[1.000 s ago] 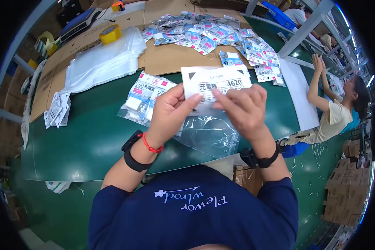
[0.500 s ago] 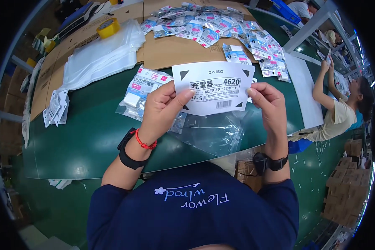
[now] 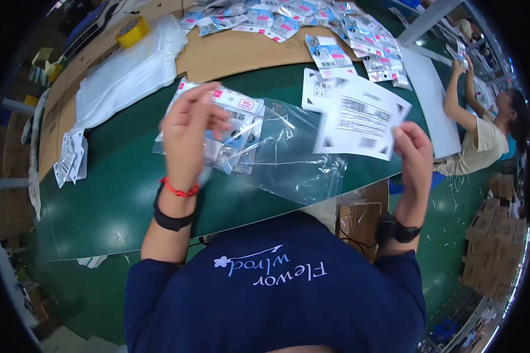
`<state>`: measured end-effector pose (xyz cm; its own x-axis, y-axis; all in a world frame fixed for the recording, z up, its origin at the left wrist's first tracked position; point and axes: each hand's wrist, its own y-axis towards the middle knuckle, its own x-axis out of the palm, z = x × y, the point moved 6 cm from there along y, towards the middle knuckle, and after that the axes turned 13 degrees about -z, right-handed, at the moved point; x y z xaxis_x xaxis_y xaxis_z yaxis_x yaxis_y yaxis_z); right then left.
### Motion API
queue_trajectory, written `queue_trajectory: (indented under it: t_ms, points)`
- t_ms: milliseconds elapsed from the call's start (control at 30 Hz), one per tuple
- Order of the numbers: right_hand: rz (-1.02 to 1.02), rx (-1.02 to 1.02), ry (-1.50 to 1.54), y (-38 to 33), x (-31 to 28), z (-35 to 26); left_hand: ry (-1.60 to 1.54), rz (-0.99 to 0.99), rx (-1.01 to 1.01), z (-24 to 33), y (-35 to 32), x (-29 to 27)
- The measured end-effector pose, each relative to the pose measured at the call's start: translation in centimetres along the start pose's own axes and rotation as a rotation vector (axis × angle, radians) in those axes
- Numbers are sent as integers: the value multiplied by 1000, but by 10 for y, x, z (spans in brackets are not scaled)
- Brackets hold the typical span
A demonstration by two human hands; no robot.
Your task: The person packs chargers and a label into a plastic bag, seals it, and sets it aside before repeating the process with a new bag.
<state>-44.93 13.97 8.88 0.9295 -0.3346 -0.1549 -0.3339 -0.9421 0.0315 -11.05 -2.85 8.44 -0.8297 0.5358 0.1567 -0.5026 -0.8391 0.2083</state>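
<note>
My right hand (image 3: 415, 154) pinches the right edge of a printed white paper label (image 3: 364, 112), held tilted and slightly blurred by motion. Partly behind it, another white label (image 3: 313, 88) lies on the green table. My left hand (image 3: 182, 132) is raised with its fingers apart and nothing in it. Below and beside that hand are several blue, white and pink product packets (image 3: 245, 117), which appear to sit inside a see-through plastic bag (image 3: 297, 159). The bag's loose end spreads flat to the right, toward the table's near edge.
Many similar packets (image 3: 294, 9) are heaped on flat cardboard (image 3: 241, 56) at the back. On the left lie a stack of plastic bags (image 3: 126, 79), a yellow tape roll (image 3: 133, 32) and a bundle of cards (image 3: 72, 159). Another person (image 3: 483, 126) works at the right.
My left hand has let go of the label and moved left over the packets. My right hand has carried the label to the right, tilting it. Another label on the table now shows more.
</note>
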Motion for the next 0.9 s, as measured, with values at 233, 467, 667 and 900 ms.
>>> queue_trajectory:
  t_ms: [233, 467, 667, 900]
  points:
    - [-90, 403, -34, -72, -69, 70, 309, 352, 96, 0, -33, -92]
    - [-199, 478, 108, -47, 4, 88, 396, 516, 129, -10, -47, -114]
    - [-307, 387, 287, -18, 76, 82, 379, 467, 148, -23, -44, -116]
    - [-286, 431, 515, -3, 135, 86, 371, 468, 161, -23, -45, -115]
